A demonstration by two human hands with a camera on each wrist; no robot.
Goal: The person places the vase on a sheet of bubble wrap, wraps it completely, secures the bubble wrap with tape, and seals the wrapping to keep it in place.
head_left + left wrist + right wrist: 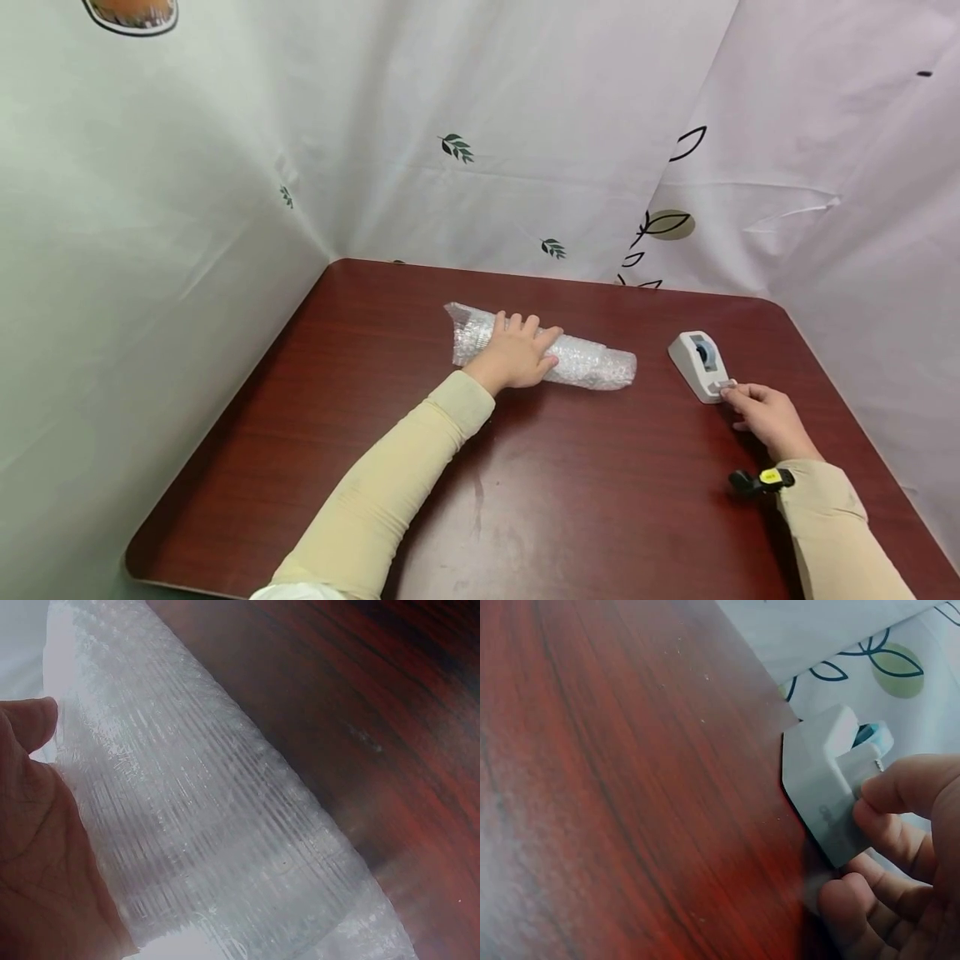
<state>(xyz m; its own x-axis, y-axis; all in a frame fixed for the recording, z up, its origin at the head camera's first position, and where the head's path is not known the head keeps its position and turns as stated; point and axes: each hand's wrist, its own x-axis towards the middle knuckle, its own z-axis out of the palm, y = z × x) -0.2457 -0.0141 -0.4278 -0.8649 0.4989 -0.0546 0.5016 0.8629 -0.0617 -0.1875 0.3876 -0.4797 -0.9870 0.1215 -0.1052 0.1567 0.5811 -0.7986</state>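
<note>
A long bundle in clear bubble wrap lies across the middle of the table, its wrap loose at the left end. Fine ribs show through the bubble wrap in the left wrist view. My left hand rests on top of it with spread fingers. To the right stands a white tape dispenser with a roll of tape in it. My right hand is at its front end, thumb and forefinger pinching the tape end by the cutter. The other fingers of the right hand curl beneath, beside the dispenser's base.
The dark red wood-grain table has rounded corners. White cloth with leaf prints hangs behind it and along both sides. A black strap device with a yellow label sits on the right wrist.
</note>
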